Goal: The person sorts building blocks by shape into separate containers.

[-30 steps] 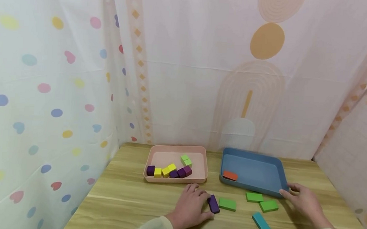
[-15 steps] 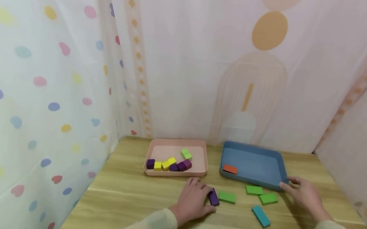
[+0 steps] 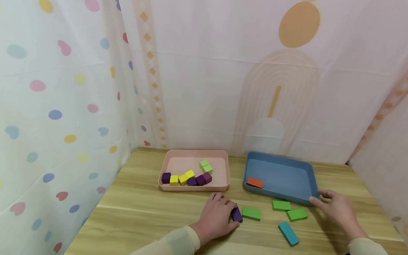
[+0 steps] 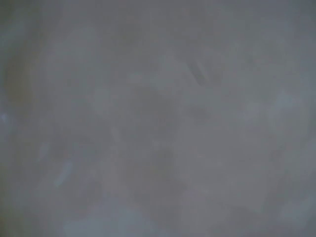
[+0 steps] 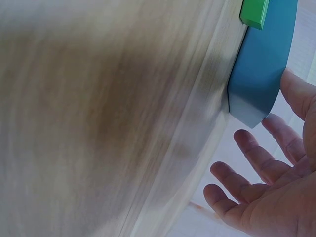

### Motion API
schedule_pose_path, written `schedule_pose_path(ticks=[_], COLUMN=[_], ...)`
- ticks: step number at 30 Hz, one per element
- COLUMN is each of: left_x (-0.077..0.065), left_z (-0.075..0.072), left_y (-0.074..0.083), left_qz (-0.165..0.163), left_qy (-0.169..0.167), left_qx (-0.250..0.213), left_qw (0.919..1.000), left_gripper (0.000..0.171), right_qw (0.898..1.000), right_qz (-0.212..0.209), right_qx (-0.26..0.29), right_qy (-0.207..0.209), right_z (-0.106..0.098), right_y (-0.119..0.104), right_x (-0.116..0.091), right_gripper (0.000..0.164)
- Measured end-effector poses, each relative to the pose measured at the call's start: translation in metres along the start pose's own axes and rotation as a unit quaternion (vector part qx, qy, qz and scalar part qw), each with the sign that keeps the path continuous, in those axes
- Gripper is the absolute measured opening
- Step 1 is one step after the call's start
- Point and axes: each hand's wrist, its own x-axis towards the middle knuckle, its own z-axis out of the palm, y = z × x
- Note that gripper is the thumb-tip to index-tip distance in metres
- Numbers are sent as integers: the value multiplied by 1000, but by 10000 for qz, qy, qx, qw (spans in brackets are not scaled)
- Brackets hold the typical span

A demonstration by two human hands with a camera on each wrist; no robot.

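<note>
My left hand (image 3: 216,216) rests on the table, its thumb and index finger pinching the ends of a purple rectangular block (image 3: 236,214). A green rectangular block (image 3: 251,213) lies just right of it. My right hand (image 3: 336,211) touches the near right corner of a blue tray (image 3: 280,193) with thumb and index fingertip. In the right wrist view, the thumb (image 5: 298,94) meets the tray's rim, while the other fingers spread loosely away. An orange-red block (image 3: 255,182) lies in the tray's near left corner. The left wrist view is a grey blur.
Left of the blue tray stands a pink tray (image 3: 175,153) holding several purple, yellow and light green cubes. Two green blocks (image 3: 281,206) and a teal block (image 3: 289,234) lie before the blue tray. Patterned curtains (image 3: 207,66) enclose the wooden table (image 3: 126,216).
The head view tilts down, shifting the scene upward. My left thumb and index finger have closed in on the purple block. The right hand stays at the tray's corner.
</note>
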Motion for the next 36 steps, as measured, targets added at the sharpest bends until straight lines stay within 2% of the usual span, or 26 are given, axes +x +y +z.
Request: schedule_pose_path(ticks=[5, 9, 15, 19, 22, 27, 32, 36], left_x=[4, 13, 42, 65, 82, 108, 124, 132], left_z=[-1, -12, -37, -45, -42, -27, -14, -5], left_y=[-2, -1, 2, 5, 7, 14, 25, 33], left_qz=[51, -6, -201, -277, -356, -576, -782, -1094], left_qy=[308, 537, 790, 963, 1001, 855, 797, 758], left_qx=[-69, -183, -160, -109, -38, -5, -91, -99], left_qw=[9995, 9984, 9965, 9949, 9943, 9947, 9937, 9911], left_gripper=[49, 50, 49, 48, 45, 44, 44, 41], right_qw=[10000, 10000, 9999, 9999, 9999, 9999, 9998, 9998], right_qz=[-5, 56, 104, 150, 119, 39, 47, 54], right_qx=[-45, -44, -66, -42, -27, 12, -6, -11], right_qy=[19, -6, -23, -44, 10, 131, 189, 196], right_z=[2, 2, 1, 0, 1, 3, 4, 5], right_y=[0, 1, 1, -1, -2, -1, 0, 0], right_x=[0, 1, 1, 1, 1, 0, 0, 0], right_gripper=[76, 76, 75, 76, 74, 72, 72, 72])
